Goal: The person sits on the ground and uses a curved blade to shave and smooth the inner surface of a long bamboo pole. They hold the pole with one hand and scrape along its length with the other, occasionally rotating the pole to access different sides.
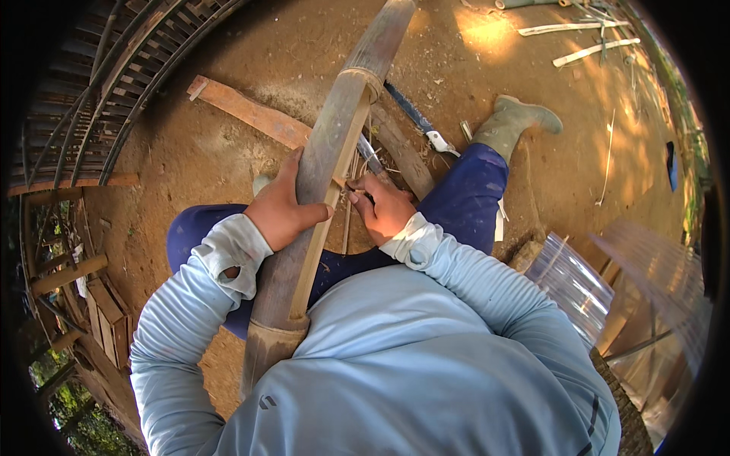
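Observation:
A thick bamboo pole (327, 144) slants across my lap, from my belly up to the far ground. A long cut opening with pale edges runs along its right side between two nodes. My left hand (285, 205) grips the pole from its left, thumb laid across the top and fingers down the far side. At the pole's cut edge, my right hand (382, 207) is closed in a pinch. A small dark and pale piece shows at its fingertips, touching the cut edge, too small to name.
A saw (414, 114) with a white handle lies beyond my right hand, beside a wooden stick (399, 148). A reddish plank (247, 110) lies at far left. A slatted bamboo structure (114, 83) stands left; clear corrugated sheets (570, 289) stand right. Pale strips (597, 52) lie far right.

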The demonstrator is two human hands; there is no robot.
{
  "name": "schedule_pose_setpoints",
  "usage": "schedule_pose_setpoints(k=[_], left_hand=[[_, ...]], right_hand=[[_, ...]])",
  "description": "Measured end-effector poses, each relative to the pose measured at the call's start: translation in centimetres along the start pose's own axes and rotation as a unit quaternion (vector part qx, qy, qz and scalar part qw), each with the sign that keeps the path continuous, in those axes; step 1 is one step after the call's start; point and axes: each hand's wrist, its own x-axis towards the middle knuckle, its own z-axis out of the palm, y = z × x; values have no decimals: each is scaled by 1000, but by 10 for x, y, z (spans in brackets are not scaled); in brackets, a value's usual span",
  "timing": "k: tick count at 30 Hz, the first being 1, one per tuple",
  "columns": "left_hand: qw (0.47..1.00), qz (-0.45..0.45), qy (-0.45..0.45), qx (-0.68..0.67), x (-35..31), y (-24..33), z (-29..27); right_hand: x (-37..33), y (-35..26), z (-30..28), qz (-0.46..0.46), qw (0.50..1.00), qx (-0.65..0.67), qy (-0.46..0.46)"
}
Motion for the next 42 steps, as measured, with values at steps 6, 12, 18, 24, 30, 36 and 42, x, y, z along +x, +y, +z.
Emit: schedule_pose_setpoints(k=[6, 12, 18, 24, 30, 36, 42], left_hand=[[999, -12, -15, -27, 0, 6, -4], [999, -9, -14, -32, 0, 2, -3], [999, -7, -19, -40, 0, 1, -2], [998, -10, -19, -57, 0, 3, -5], [998, -14, -22, -58, 1, 4, -5], [996, -1, -18, -85, 2, 0, -4], [997, -8, -22, -75, 2, 9, -6]], right_hand=[[7, 9, 0, -35, 997, 49, 44], [37, -1, -21, 78, 996, 48, 18], [20, 14, -5, -10, 998, 58, 22], [15, 4, -3, -1, 1000, 15, 15], [29, 4, -14, 13, 999, 10, 34], [7, 6, -5, -34, 999, 3, 32], [21, 15, -5, -19, 998, 6, 59]])
